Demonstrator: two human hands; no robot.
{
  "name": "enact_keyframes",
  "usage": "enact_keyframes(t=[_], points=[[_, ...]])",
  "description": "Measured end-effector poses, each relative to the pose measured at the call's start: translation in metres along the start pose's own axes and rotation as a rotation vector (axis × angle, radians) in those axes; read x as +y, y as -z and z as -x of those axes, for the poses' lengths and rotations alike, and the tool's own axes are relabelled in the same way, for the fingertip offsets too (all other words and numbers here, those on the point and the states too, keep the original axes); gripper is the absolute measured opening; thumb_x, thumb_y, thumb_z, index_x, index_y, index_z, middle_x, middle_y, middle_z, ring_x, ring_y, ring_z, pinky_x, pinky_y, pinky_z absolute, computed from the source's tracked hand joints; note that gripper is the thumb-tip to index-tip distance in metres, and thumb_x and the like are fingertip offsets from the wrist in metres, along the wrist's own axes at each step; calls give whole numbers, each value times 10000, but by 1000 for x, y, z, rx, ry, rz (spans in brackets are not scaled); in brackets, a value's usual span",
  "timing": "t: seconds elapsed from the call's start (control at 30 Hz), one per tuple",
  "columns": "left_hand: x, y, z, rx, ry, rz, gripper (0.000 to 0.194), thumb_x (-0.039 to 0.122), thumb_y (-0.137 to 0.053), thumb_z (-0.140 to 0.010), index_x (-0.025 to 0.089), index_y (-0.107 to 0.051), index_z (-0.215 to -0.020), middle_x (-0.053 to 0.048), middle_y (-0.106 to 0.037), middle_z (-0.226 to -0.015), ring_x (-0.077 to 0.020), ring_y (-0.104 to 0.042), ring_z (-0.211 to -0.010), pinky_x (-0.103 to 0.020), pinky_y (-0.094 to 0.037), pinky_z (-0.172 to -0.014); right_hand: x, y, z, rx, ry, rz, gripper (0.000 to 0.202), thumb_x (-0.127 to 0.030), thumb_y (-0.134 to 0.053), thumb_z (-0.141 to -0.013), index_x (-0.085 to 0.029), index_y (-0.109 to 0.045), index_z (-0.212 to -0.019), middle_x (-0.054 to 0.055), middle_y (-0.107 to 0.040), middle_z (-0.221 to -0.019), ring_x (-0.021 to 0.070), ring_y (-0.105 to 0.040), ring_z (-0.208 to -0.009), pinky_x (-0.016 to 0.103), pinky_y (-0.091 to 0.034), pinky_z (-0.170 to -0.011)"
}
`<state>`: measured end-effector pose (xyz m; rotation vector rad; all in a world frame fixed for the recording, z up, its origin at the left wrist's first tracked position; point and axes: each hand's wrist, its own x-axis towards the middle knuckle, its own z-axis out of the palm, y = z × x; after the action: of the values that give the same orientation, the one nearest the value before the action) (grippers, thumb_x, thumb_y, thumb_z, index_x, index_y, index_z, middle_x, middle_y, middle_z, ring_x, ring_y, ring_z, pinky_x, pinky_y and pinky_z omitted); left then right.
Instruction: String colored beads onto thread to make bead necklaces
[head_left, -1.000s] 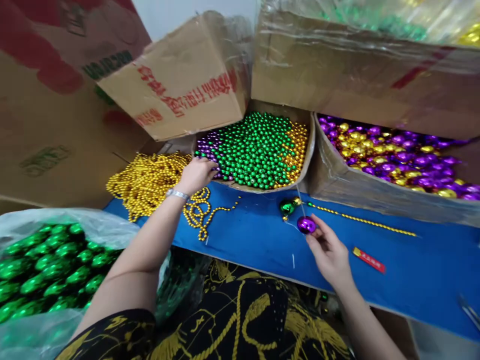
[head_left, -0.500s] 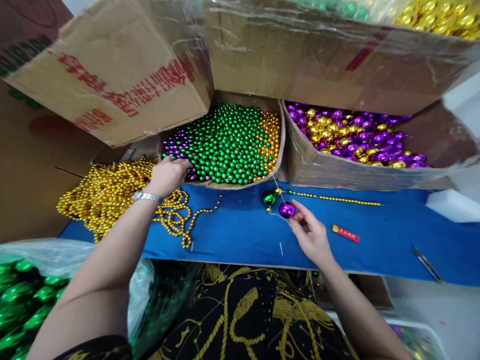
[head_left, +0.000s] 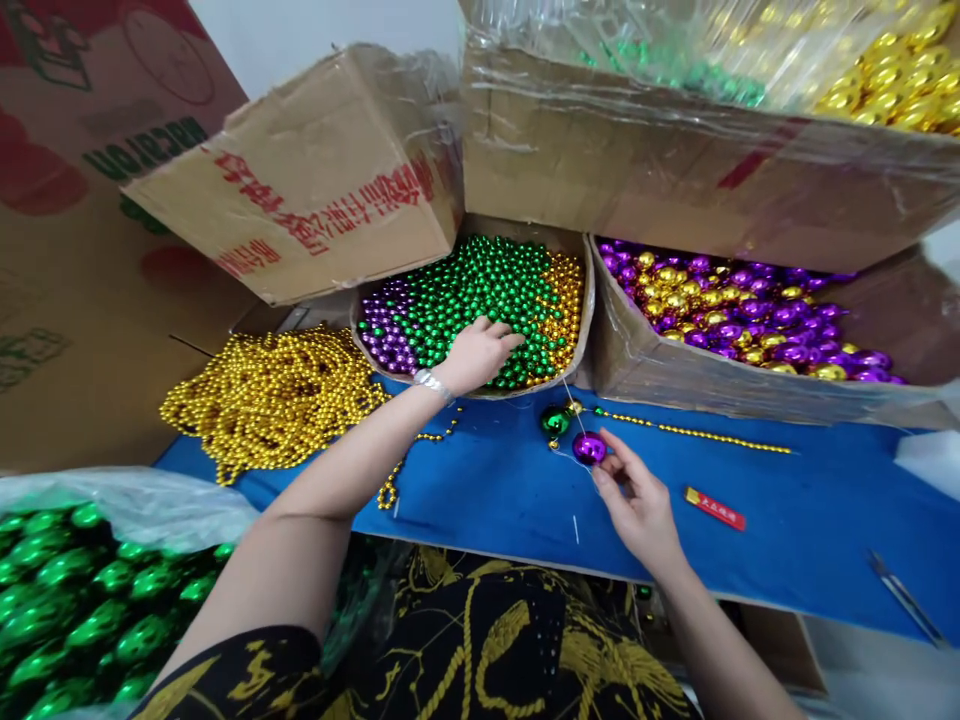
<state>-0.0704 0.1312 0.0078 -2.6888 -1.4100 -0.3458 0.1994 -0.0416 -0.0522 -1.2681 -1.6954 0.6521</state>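
My left hand (head_left: 484, 357), with a silver bracelet at the wrist, reaches over the small green beads (head_left: 480, 280) in an open carton. Its fingers curl down among them; whatever the fingertips pinch is hidden. Purple beads (head_left: 388, 325) fill the carton's left side, gold beads (head_left: 565, 300) its right. Above the blue table, my right hand (head_left: 634, 490) pinches a large shiny purple bead (head_left: 589, 448). A thin pale string or needle (head_left: 573, 404) rises from that bead toward the carton's edge. Just left of it are a large green bead (head_left: 555, 421) and small gold ones.
A heap of gold bead strands (head_left: 277, 395) lies at left. One gold strand (head_left: 697, 430) runs right across the blue table (head_left: 480, 480). A red packet (head_left: 715, 508) and tweezers-like tool (head_left: 906, 597) lie at right. Cartons (head_left: 675, 150) stand behind; a green-ball bag (head_left: 90, 590) sits lower left.
My left hand has moved right, from the purple beads to the green ones. The right hand still holds the purple bead. The whole view has shifted a little.
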Motion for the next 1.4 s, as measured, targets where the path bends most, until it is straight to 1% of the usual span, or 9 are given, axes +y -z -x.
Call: enact_keyframes(t=[0.33, 0.5, 0.73, 0.87, 0.93, 1.03, 1.17, 1.27, 1.4], points=[[35, -31, -76, -111, -92, -132, 291, 83, -444, -902, 135, -678, -1066, -160, -650, -1052, -308, -502, -1017, -384, -362, -752, 7, 3, 0, 24, -42, 28, 459, -277, -553, -951, -241, -500, -1406, -16, -577, -845, 74, -560, -720, 186, -487, -682], [45, -47, -98, -168, -137, -92, 281, 97, -441, -914, 138, -682, -1053, -148, -665, -1026, -304, -530, -1052, -393, -373, -794, 6, 4, -1, 41, -42, 30, 451, -283, -551, -950, -229, -511, -1396, -15, -579, -829, 78, -563, -710, 186, -490, -670], [32, -26, -75, -223, -197, -167, 275, 64, -502, -842, 108, -670, -1055, -167, -651, -1052, -295, -570, -1028, -408, -399, -812, 9, 8, 2, 46, -43, 32, 451, -280, -554, -950, -229, -514, -1397, -10, -579, -831, 78, -567, -716, 193, -497, -694], [6, -3, -47, -138, -80, -137, 220, 76, -523, -831, 104, -691, -970, -168, -660, -1006, -324, -569, -1020, -448, -419, -826, 9, 5, 2, 23, -42, 15, 451, -280, -548, -955, -240, -506, -1402, -12, -571, -833, 78, -560, -722, 196, -495, -706], [-2, 6, -34, -20, 39, 87, 171, 133, -562, -844, 122, -698, -947, -142, -674, -979, -296, -579, -996, -440, -430, -847, 8, 3, 0, 11, -35, 5, 450, -279, -543, -957, -236, -503, -1404, -12, -569, -825, 81, -556, -725, 200, -495, -713], [3, 12, -14, 177, 273, 800, 184, 257, -608, -863, 147, -682, -992, -88, -687, -921, -189, -610, -844, -340, -470, -767, 6, -1, -3, -17, -18, -2, 454, -272, -538, -958, -225, -497, -1408, -12, -568, -810, 84, -554, -719, 203, -497, -716], [27, 14, 8, 177, 529, 1732, 280, 330, -711, -797, 161, -659, -1014, -67, -689, -914, -117, -609, -717, -247, -469, -625, 1, -3, -8, -55, 15, 12, 462, -263, -538, -955, -226, -492, -1413, -16, -574, -797, 86, -557, -702, 201, -499, -710], [41, 13, 20, 113, 600, 2009, 290, 307, -769, -754, 166, -666, -985, -62, -696, -911, -110, -620, -724, -239, -494, -638, -3, -3, -11, -65, 44, 43, 459, -265, -534, -955, -230, -497, -1411, -15, -583, -795, 89, -566, -698, 201, -502, -716], [51, 9, 30, 103, 605, 2097, 307, 294, -818, -721, 170, -677, -964, -33, -686, -858, -109, -636, -740, -228, -507, -642, -10, -4, -13, -93, 71, 84, 442, -265, -530, -961, -233, -503, -1402, -15, -596, -803, 86, -575, -704, 188, -498, -720]])
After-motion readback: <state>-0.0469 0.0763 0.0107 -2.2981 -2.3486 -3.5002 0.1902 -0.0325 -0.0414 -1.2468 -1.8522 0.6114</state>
